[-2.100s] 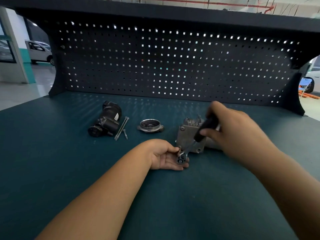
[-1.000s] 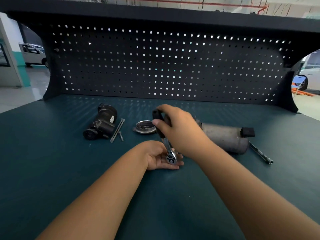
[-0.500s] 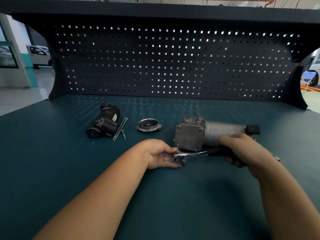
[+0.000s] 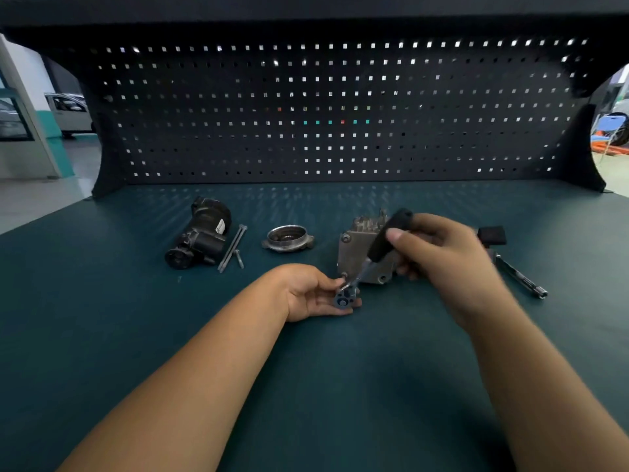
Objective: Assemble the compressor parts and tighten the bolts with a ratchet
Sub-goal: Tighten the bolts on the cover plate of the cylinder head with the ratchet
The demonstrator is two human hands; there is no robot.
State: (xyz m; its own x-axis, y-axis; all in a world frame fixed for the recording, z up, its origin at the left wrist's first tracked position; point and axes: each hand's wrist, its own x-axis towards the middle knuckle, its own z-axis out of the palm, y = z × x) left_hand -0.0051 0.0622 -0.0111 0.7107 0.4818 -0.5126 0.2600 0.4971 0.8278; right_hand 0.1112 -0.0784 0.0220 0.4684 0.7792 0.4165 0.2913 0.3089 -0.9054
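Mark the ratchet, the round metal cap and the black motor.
ratchet [image 4: 383, 245], head view, on its black handle.
cap [image 4: 288, 247], head view, on its front wall.
motor [image 4: 200, 238], head view, on the middle of its body.

Workshop, of the vehicle-repair kind. Evident from a dark green counter [image 4: 102, 318] backed by a black perforated tool panel [image 4: 340, 114] under an overhanging shelf [image 4: 306, 8]. Laid out with greasy metal parts: a black motor unit [image 4: 200, 235], long bolts [image 4: 233, 247], a round flanged cover [image 4: 287, 237], a grey compressor body [image 4: 352, 253], and a ratchet [image 4: 377, 248]. Past the panel, left, a parked white van [image 4: 69, 112] on a glossy painted floor [image 4: 34, 199]; right, the edge of another car [image 4: 624, 110].
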